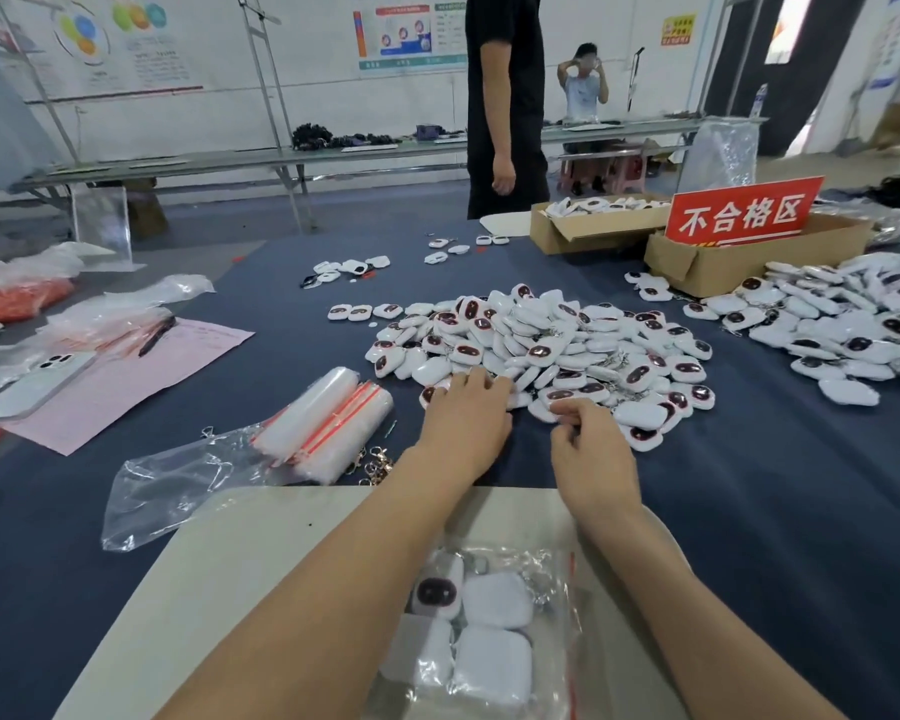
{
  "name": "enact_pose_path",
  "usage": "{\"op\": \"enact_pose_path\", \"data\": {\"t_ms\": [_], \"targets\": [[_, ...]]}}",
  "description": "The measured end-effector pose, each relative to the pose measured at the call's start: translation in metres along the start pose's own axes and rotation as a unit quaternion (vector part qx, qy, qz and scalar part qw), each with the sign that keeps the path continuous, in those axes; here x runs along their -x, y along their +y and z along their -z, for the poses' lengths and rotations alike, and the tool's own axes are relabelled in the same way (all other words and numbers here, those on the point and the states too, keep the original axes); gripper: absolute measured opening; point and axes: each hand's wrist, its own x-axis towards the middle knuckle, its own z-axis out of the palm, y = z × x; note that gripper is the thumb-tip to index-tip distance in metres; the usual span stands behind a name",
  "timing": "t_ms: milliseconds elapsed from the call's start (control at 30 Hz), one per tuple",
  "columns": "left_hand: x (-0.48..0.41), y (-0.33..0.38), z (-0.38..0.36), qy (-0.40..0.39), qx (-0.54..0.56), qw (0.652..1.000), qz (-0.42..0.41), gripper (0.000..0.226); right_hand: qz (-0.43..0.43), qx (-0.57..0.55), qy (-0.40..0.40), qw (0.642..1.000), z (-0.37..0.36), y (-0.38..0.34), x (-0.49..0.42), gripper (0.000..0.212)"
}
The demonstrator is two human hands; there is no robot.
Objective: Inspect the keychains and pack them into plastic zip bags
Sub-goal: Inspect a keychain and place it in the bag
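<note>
Nearest, a clear zip bag [494, 641] holding several white keychains lies on a grey board [261, 563] between the forearms. Beyond the board, the left grip [463, 418] rests with relaxed fingers on the near edge of the keychain pile [541, 335] on the blue desk [775, 485]. The right grip [591, 449] is curled just beside it; whether it grasps a keychain cannot be told. Bundled empty zip bags [328, 423] lie to the left. Cardboard boxes [739, 262] stand farther back.
</note>
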Motion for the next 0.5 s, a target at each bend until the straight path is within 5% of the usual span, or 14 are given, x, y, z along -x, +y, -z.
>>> {"op": "enact_pose_path", "data": {"t_ms": [300,400,500], "targets": [[-0.021,0.001,-0.011,0.047,-0.092,0.994,-0.015,0.022,0.018,-0.047,0.034,0.998,-0.001,0.005,0.001,0.024],[-0.002,-0.004,0.002,0.043,0.187,0.981,0.04,0.026,0.015,-0.075,0.027,0.997,0.0,0.003,0.003,0.022],[0.023,-0.001,0.013,0.025,0.517,0.848,0.114,0.032,0.032,-0.133,0.008,0.991,0.001,0.0,0.006,0.016]]}}
